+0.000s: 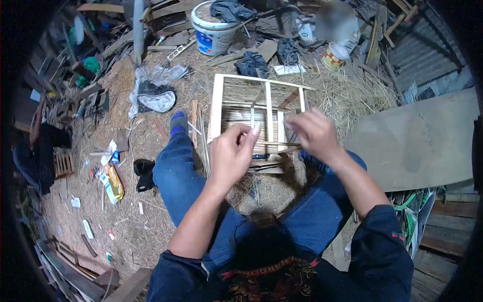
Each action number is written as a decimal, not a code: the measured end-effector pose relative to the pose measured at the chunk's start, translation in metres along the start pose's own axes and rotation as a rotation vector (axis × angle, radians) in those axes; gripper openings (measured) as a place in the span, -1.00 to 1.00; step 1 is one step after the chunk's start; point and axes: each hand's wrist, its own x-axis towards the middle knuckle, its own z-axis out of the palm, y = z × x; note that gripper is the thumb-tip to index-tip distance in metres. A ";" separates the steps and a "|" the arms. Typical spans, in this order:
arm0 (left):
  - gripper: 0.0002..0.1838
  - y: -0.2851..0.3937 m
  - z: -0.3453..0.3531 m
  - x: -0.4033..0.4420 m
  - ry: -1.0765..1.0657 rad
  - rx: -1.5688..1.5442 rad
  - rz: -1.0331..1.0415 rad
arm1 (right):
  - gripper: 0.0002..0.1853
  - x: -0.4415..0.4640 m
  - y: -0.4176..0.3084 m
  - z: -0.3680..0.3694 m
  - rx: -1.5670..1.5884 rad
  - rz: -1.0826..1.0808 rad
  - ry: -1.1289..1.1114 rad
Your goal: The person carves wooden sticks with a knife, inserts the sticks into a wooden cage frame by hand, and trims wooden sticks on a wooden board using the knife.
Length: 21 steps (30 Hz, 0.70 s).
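A small slatted wooden frame (218, 105), like a crate of pale strips, stands between my feet. My left hand (232, 153) is over its near left part, thumb and fingers pinched together. My right hand (316, 133) is over its right side with the fingers curled in, slightly blurred. Whatever either hand pinches is too small or hidden to name. A thin strip (276, 144) crosses the frame just below the hands; I cannot tell whether it is attached. Below that lies a dark narrow object (260, 156), partly hidden.
A large board (417, 141) lies on the right. Straw and shavings cover the ground. Behind the frame are a white bucket (214, 38), a yellow-and-red tin (334, 55) and black plastic bags (251, 65). A yellow packet (113, 183) and dark cloth (37, 156) are on the left.
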 end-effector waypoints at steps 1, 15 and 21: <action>-0.61 -0.004 0.009 0.017 -0.040 0.056 -0.014 | -0.90 0.003 0.020 0.004 -0.001 0.019 0.007; -0.58 0.017 0.146 -0.019 -0.816 0.105 0.922 | -0.83 0.017 0.160 -0.019 -0.135 0.492 -0.171; -0.74 0.058 0.252 -0.005 -1.076 0.482 1.033 | -0.81 -0.007 0.159 -0.064 -0.142 0.563 -0.087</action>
